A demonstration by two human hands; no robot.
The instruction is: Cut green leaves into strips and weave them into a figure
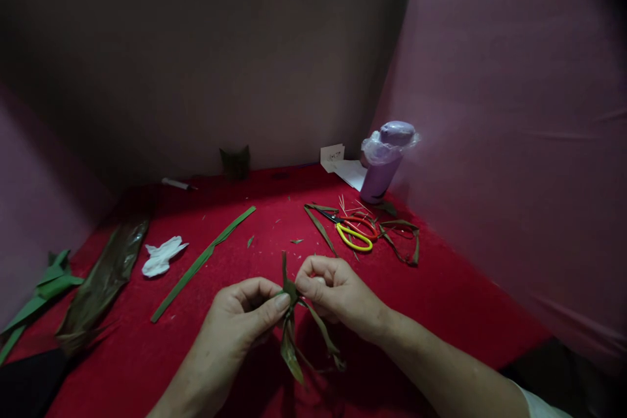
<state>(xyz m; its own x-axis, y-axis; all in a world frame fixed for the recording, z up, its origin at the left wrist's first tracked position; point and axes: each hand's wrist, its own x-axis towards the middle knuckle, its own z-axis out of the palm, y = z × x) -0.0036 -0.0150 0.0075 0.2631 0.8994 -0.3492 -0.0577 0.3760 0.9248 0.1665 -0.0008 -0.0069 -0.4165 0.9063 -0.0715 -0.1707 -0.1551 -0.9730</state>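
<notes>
Low in the middle of the view, both hands meet at a small knotted bunch of dull green leaf strips, its loose ends hanging down and one stub pointing up. My left hand pinches the knotted part between thumb and forefinger. Just to its right, my right hand has thumb and curled forefinger closed at the edge of the same piece; its other fingers are partly hidden. Beyond my right hand lie scissors with one red and one yellow handle. A long green leaf strip rests flat beyond my left hand.
Red cloth covers the table. At the back right stand a purple tumbler with plastic wrap and white cards. Thin sticks and leaf scraps surround the scissors. Leftward are a crumpled tissue, a brownish leaf bundle and green leaves.
</notes>
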